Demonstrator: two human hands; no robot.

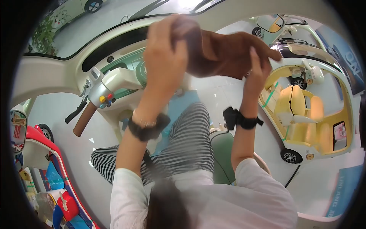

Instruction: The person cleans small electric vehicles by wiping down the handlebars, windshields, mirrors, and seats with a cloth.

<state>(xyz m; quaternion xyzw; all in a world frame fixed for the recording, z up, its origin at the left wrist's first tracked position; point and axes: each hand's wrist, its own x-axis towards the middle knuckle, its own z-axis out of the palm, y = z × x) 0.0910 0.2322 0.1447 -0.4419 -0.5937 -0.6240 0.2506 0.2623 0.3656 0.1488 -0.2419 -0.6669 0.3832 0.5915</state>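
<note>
A brown cloth [225, 53] is stretched between my two raised hands, in front of the windshield. My left hand [166, 57] grips its left end, slightly blurred, with the fingers curled at the top. Lower and to the right, my right hand [257, 72] pinches the cloth's right part between thumb and fingers. One corner of the cloth sticks out past my right hand. Below and left of my left hand is a handlebar with a brown grip [85, 119] and a cluster of coloured buttons [106, 100]; neither hand touches it.
A green seat [222, 152] lies beside my striped legs. The cream windshield frame [49, 78] arches ahead. A mirror [270, 23] is at upper right. A yellow and white vehicle [305, 110] stands at right, a red one [57, 152] at lower left.
</note>
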